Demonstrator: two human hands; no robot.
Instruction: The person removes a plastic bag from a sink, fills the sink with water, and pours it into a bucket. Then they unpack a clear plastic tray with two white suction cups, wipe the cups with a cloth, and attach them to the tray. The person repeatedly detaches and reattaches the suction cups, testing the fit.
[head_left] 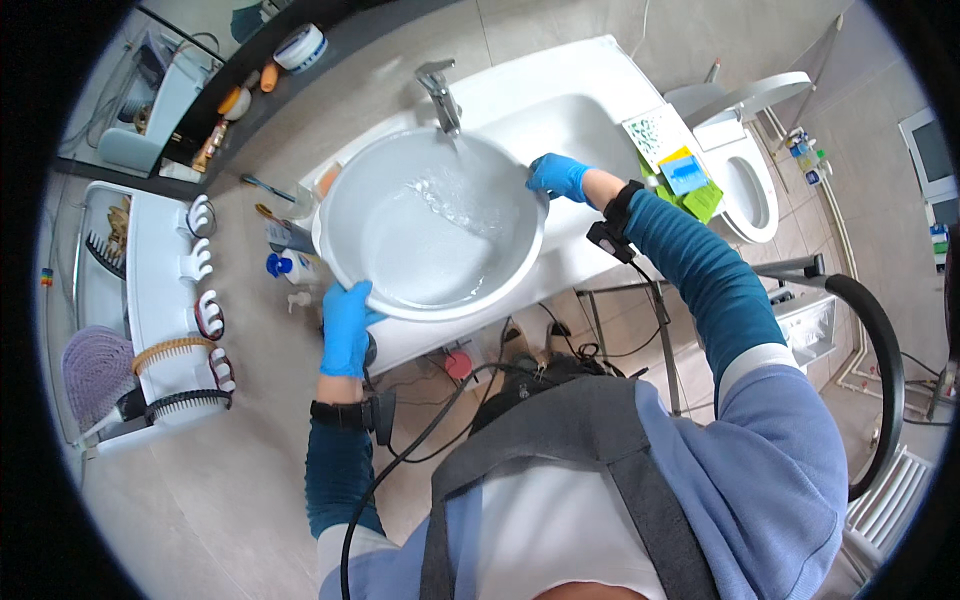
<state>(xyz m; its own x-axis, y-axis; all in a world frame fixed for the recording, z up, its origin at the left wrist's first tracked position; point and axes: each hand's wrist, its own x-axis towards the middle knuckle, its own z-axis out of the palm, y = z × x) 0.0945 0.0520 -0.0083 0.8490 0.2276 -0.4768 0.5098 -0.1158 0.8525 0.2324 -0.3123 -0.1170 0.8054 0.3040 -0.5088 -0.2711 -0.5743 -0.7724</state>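
A round light-grey basin rests over the white sink, below the chrome faucet. Water runs from the spout into it, and its surface ripples and bubbles around the middle. My left hand, in a blue glove, grips the near-left rim with its fingers bent over the edge. On the right rim, my gloved right hand is closed around the edge. Part of its fingers is hidden behind the rim.
Left of the basin stand a pump bottle and toothbrushes. Colourful packets lie on the counter's right end, beside the toilet. A wall shelf with combs hangs at left. Black cables hang near my body.
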